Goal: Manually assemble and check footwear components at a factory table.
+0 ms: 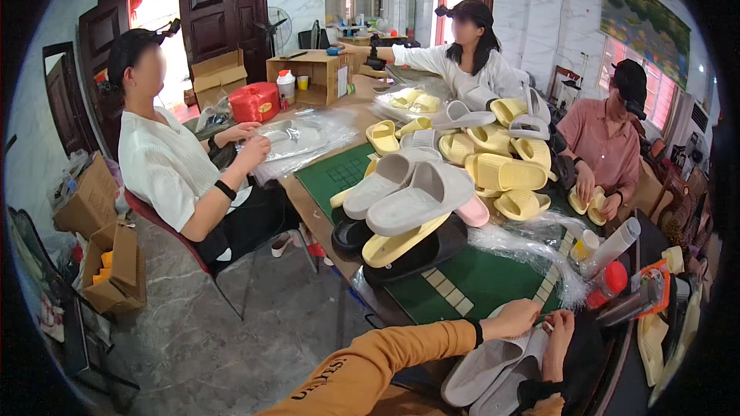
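At the near edge of the table, a pair of grey slide slippers (486, 366) lies side by side beneath my hands. My left hand (510, 319), in an orange-brown sleeve, reaches over the toe ends with its fingers closed. Just to its right, my right hand (560, 337) has its fingertips pinched together, with its wrist alongside the slippers. Something thin and light seems to run between the fingertips, too small to name. Beyond my hands rises a heap of grey slippers (422, 196) and yellow slippers (505, 172), with a black slipper (443, 250) underneath.
Clear plastic bags (532, 243) lie beyond my hands; a red-lidded jar (609, 283) and a clear bottle (613, 246) stand right. One person (181, 154) at left handles a bagged item, another (470, 69) reaches across the back, a third (601, 142) holds yellow slippers.
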Tool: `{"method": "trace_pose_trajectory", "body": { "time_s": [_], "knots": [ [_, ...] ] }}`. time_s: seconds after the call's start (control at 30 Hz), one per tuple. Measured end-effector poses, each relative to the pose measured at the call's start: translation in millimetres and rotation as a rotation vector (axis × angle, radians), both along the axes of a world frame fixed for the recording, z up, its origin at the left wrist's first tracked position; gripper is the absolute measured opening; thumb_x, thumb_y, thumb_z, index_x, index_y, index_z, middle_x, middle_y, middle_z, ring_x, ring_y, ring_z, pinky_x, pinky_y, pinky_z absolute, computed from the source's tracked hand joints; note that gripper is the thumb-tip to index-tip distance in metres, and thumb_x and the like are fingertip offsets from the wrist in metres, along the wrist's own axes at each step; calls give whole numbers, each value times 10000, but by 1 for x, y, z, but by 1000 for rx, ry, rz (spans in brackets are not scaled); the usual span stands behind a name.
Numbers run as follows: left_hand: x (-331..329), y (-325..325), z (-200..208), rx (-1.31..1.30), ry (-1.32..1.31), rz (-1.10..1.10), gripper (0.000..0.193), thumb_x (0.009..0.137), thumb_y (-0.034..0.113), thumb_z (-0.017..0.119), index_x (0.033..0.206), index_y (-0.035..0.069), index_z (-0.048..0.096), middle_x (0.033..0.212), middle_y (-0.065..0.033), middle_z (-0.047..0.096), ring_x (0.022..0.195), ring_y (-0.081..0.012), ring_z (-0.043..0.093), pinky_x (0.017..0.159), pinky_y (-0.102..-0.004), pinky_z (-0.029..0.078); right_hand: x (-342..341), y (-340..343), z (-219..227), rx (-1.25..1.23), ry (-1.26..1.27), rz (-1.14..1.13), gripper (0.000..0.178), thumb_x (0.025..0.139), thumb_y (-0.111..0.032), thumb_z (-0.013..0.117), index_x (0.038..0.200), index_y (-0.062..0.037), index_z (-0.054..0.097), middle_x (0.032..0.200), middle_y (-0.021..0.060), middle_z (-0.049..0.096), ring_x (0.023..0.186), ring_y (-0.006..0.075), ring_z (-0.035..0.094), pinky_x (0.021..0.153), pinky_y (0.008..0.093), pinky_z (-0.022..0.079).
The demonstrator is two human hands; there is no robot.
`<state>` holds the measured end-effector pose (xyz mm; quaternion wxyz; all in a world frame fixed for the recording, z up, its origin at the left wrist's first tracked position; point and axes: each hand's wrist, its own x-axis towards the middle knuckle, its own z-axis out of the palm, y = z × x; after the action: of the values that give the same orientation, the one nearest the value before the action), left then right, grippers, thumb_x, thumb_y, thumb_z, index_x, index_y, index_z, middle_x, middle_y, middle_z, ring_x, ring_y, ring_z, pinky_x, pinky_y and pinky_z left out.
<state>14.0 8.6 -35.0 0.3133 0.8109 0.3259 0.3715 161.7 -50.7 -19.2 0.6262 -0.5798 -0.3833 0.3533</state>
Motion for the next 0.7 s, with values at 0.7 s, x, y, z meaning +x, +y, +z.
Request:
{"method": "trace_pose_trajectory", "body": {
  "time_s": [0.7],
  "knots": [
    [-4,0,3,-40,23,-27,96,860,109,561,879,27,606,880,-188,651,868,-407,616,732,-493,477,-4,2,3,-48,-254,231,94,949,-137,534,909,-53,547,808,4,543,732,99,529,646,240,410]
  ]
}}
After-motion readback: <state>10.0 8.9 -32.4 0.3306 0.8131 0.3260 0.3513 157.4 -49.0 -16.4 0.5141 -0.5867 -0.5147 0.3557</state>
